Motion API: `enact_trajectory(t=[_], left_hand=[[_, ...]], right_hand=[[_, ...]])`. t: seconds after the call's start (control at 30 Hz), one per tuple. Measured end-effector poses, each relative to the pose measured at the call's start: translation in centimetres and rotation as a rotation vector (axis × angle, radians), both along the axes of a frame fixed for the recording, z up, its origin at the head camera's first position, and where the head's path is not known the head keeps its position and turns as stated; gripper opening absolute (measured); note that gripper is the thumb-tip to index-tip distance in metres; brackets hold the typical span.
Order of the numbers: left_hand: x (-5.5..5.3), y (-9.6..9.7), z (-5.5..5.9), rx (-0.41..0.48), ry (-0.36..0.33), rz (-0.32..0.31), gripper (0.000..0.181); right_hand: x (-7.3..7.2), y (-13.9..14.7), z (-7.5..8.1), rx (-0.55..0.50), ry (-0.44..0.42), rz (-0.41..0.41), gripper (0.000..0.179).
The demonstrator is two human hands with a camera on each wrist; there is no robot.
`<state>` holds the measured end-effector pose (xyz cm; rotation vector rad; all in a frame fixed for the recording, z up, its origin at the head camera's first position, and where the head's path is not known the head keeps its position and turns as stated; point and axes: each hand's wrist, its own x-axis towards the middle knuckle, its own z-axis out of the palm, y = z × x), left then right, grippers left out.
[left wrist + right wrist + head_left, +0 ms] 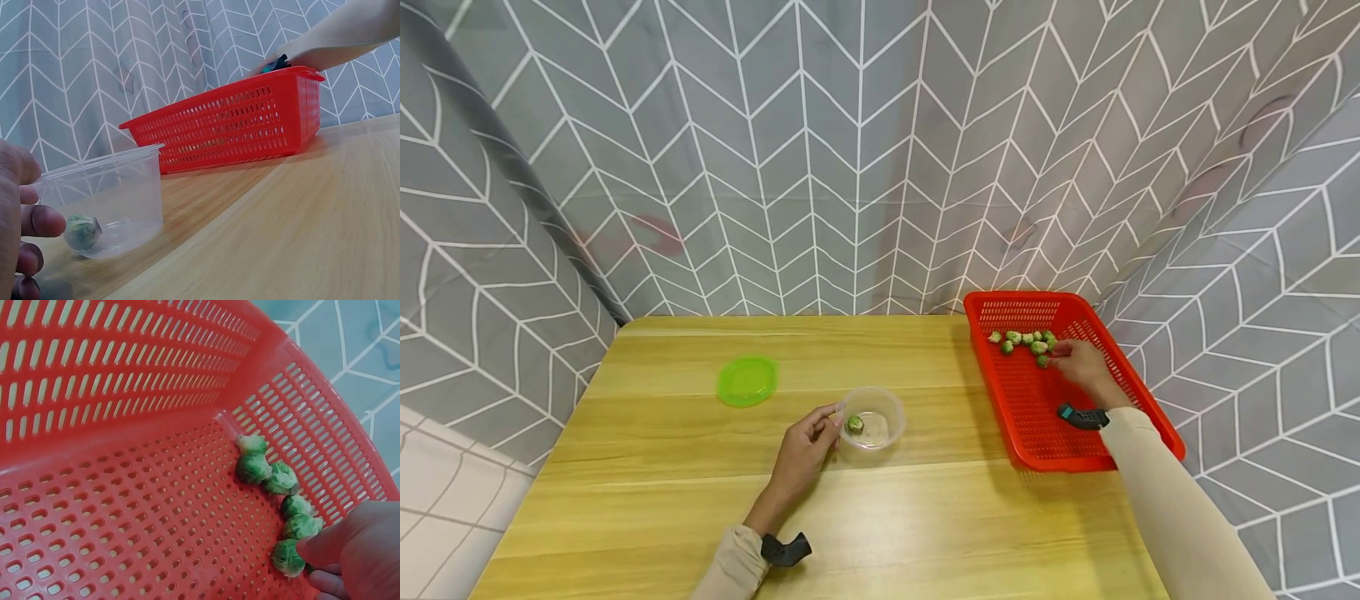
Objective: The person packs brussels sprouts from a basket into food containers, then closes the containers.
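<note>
My left hand [805, 446] holds a clear round plastic tub [891, 417] by its left side, thumb at the rim and curled fingers against the wall. One Brussels sprout [854, 425] lies inside the tub, showing through the wall in the left wrist view. Down in the red basket [1011, 417], my right hand [1081, 363] pinches a Brussels sprout [287, 557] with thumb and fingertips; the far side of that sprout is hidden. Several more Brussels sprouts [253, 467] lie along the basket's far end, near those fingers.
A green lid [747, 381] lies flat on the wooden table [647, 467], left of and behind the tub. The basket's slotted walls rise around my right hand at the table's right side. A grey patterned curtain [835, 167] hangs behind the table and along its sides.
</note>
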<state>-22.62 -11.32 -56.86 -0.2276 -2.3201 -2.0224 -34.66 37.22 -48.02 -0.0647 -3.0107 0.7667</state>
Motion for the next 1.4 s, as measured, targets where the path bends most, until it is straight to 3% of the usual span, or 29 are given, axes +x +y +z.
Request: enact_trajectory(t=[0.2,0.3,0.37,0.6,0.83,0.93,1.2,1.4], left_hand=[[1.0,0.0,2.6,0.018,0.012,-0.034,0.032],[1.1,-0.1,3.0,0.016,0.012,-0.039,0.032],[1.0,0.0,2.6,0.016,0.014,-0.04,0.033],[-0.1,-0.3,-0.2,0.007,0.014,-0.026,0.033],[-0.3,-0.2,-0.8,0.0,0.02,-0.012,0.031],[-0.2,-0.1,-0.4,0.0,0.014,-0.01,0.03],[1.0,0.1,2.8,0.008,0.019,-0.03,0.032],[1.1,0.1,3.0,0.015,0.028,-0.032,0.032]], right_hand=[[-0.1,-0.2,-0.1,-0.016,-0.031,0.006,0.039],[-0.1,-0.3,-0.1,-0.032,-0.053,-0.003,0.04],[-0.1,-0.3,-0.2,-0.041,-0.062,-0.006,0.04],[-0.3,-0.5,-0.5,-0.013,-0.067,0.004,0.04],[-0.7,-0.5,-1.1,0.038,-0.053,0.02,0.04],[-0.9,-0.4,-1.2,0.03,-0.045,0.017,0.039],[-0.9,-0.3,-1.3,0.031,-0.044,0.004,0.035],[-0.9,-0.4,-1.2,0.039,-0.039,0.003,0.034]])
